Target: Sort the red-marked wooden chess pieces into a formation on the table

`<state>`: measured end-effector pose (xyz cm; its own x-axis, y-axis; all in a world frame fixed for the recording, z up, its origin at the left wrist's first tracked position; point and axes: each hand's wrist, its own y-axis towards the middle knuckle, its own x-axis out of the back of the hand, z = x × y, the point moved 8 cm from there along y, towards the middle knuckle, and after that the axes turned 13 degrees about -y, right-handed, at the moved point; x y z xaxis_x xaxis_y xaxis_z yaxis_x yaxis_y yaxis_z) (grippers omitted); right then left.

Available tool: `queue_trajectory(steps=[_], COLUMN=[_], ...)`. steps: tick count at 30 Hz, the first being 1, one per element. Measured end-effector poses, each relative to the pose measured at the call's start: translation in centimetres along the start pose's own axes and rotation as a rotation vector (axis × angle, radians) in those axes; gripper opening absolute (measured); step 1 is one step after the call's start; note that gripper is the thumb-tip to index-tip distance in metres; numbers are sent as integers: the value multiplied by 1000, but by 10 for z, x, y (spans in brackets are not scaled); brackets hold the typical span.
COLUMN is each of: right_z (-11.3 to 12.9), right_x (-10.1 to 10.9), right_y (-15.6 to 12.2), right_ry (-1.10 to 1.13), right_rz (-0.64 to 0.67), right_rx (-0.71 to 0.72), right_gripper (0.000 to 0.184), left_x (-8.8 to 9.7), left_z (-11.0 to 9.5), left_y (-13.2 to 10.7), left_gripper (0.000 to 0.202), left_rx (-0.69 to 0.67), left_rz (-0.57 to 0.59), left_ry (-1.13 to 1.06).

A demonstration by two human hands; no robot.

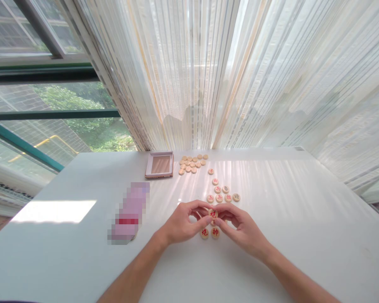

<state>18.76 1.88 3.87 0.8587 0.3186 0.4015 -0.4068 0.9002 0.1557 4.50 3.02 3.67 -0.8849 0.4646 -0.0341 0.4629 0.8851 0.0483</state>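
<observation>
Between the fingertips of my left hand (185,223) and my right hand (243,229) is a round wooden Chinese chess piece (213,214) with a red character facing me. Thumbs and fingers of both hands pinch its sides. Part of another piece shows below it, mostly covered. Nearest me, a red-marked piece (204,233) and a second one (215,232) lie face up. Past my fingertips is a row of pieces, among them a red one (219,198) and a dark-marked one (236,197). Further pieces trail away behind that row.
Several pale pieces (192,164) lie grouped at the far side of the white table (290,252). Left of them sits a shallow open box (148,166). A pixelated purple item (131,210) lies at left. Striped curtains (189,75) hang behind, beside a window (82,97).
</observation>
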Motion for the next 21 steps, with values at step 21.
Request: queue_trajectory(steps=[21], right_z=[12], right_x=[0], right_y=[-5], right_ry=[-260], right_rz=[-119], right_rx=[255], right_gripper=[22], left_x=[-1], left_z=[15], left_y=[0], left_gripper=[27], left_rx=[84], left_rz=[-65], left_ry=[-125])
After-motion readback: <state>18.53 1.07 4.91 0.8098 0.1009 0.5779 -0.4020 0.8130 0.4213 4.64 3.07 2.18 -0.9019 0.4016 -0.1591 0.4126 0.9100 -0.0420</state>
